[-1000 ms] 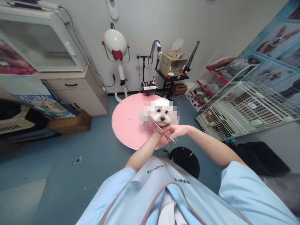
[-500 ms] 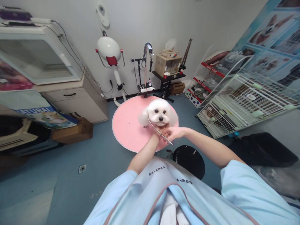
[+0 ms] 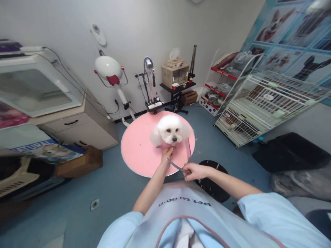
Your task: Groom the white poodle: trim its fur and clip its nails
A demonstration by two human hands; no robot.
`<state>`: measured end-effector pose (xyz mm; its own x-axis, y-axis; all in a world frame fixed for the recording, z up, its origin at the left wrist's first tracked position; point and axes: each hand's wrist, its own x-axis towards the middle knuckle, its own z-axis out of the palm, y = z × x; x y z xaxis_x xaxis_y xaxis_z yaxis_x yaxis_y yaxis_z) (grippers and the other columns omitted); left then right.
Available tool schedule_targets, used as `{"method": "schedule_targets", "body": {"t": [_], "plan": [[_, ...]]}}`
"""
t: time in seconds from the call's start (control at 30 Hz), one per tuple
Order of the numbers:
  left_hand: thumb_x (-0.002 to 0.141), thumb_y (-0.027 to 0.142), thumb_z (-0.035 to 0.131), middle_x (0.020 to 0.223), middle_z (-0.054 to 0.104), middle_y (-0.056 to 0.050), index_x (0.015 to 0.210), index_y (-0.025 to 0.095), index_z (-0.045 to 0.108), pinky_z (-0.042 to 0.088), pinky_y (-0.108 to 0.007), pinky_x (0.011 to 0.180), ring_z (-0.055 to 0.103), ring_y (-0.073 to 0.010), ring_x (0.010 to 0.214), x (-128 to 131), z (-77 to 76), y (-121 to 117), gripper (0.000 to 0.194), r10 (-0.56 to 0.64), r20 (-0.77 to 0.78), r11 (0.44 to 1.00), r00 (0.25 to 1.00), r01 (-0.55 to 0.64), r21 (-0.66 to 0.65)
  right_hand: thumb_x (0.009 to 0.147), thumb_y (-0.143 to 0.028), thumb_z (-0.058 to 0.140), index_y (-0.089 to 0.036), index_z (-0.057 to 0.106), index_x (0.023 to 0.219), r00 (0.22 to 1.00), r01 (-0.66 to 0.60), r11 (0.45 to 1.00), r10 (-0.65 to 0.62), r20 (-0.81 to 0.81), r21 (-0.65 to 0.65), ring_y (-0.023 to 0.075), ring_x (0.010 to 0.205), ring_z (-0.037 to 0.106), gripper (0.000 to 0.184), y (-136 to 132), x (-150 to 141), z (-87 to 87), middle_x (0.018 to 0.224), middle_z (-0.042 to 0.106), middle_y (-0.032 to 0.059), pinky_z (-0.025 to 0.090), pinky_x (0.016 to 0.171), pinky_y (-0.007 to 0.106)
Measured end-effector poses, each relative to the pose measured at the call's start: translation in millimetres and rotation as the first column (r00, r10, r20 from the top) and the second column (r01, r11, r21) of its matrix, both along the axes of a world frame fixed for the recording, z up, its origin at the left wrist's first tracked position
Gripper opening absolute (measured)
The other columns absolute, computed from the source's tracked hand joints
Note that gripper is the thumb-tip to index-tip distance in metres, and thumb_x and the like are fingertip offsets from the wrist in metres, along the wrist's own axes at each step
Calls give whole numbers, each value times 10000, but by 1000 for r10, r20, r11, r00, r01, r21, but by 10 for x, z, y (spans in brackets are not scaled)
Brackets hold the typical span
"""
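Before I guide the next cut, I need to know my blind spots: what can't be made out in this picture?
Head view: most of the handles of the scissors, covered by the right hand.
Head view: whether the blades are parted; too small and blurred.
Head view: whether the left hand touches the dog; contact too small.
Head view: the dog's far side, hidden by its own head and coat.
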<state>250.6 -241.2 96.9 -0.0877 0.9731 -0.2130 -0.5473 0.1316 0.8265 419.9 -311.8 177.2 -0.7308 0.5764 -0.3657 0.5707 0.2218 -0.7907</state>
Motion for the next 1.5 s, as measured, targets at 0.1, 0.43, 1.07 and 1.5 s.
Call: {"method": "schedule_targets", "body": {"t": [0.1, 0.43, 1.07, 1.5], "plan": [[615, 320, 760, 677, 614, -41, 711, 98, 635, 380, -226, 606, 516, -102, 616, 57, 127, -16, 272, 47, -28, 996, 998, -45, 70, 706, -336, 609, -208, 511, 627, 928, 353, 927, -364, -77, -129, 141, 511, 499, 180, -260, 87, -238, 549, 494, -1, 426, 518, 294], [562, 229, 681, 587, 508, 21, 685, 136, 541, 295, -200, 497, 427, -61, 514, 434, 423, 100, 208, 88, -30, 996, 996, -89, -13, 833, -414, 462, -192, 454, 743, 556, 674, 571, -810, -187, -469, 109, 470, 538, 240, -128, -95, -739, 594, 579, -1, 415, 486, 237], [659, 284, 614, 468, 412, 50, 533, 151, 460, 266, -191, 444, 336, -46, 428, 119, 976, -76, 239, 276, -408, 960, 871, -224, 171, 660, -207, 665, -202, 459, 993, 577, 749, 654, -566, -589, 107, 213, 991, 594, 391, 496, -759, -802, 1045, 597, 76, 473, 892, 381], [621, 240, 619, 443, 393, 56, 511, 153, 476, 265, -189, 440, 323, -49, 421, 37, 1096, -18, 200, 285, -391, 958, 875, -244, 153, 768, -117, 500, -176, 456, 988, 664, 727, 617, -519, -538, 301, 233, 982, 593, 232, 795, -832, -619, 1001, 614, 110, 470, 851, 377]]}}
